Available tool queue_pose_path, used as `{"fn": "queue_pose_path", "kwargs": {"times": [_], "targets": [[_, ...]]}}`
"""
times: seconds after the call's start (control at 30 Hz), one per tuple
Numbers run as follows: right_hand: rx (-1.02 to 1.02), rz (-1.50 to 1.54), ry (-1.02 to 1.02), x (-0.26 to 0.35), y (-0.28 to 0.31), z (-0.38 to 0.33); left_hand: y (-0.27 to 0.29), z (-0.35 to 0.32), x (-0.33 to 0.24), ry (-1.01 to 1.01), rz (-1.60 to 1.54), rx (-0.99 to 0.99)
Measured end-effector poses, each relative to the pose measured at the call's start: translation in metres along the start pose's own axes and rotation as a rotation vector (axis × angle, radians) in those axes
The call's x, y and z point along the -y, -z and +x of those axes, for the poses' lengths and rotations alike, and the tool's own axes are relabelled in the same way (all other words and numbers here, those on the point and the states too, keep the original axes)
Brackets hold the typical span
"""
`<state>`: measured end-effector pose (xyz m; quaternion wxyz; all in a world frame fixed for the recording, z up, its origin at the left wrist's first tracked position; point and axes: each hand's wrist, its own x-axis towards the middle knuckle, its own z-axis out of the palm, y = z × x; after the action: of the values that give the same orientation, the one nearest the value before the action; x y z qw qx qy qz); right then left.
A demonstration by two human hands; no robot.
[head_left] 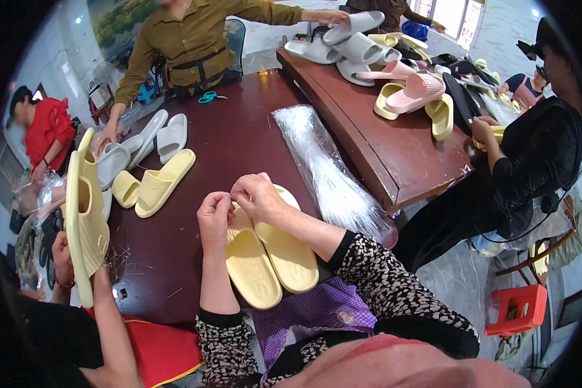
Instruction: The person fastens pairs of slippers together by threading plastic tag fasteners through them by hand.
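Yellow slippers (pixel 268 255), a soft, light pair, lie on the dark table (pixel 239 142) under our hands; left hand (pixel 215 216) and right hand (pixel 257 196) pinch together, probably on a thin plastic tie.

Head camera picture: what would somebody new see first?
Probably the two hands, left and right, pinching together over a pair of yellow slippers on the dark table. Right of them lies a shiny clear bundle. A heap of grey, pink and yellow slippers sits on the far table.
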<state>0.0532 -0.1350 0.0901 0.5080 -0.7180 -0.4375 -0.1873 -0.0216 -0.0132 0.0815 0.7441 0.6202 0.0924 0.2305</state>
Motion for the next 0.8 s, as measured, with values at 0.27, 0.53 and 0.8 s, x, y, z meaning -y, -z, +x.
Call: {"fn": "queue_pose_path", "kwargs": {"times": [0.27, 0.53, 0.8], "targets": [[0.004, -0.027, 0.063, -0.003, -0.001, -0.001, 0.006, 0.004, 0.005, 0.019, 0.0, 0.055], [0.029, -0.023, 0.103, -0.006, -0.004, -0.002, 0.011, 0.008, 0.006, 0.084, 0.018, 0.099], [0.026, 0.015, 0.064, 0.0, -0.003, 0.0, 0.013, 0.009, 0.007, 0.083, -0.044, 0.092]]}}
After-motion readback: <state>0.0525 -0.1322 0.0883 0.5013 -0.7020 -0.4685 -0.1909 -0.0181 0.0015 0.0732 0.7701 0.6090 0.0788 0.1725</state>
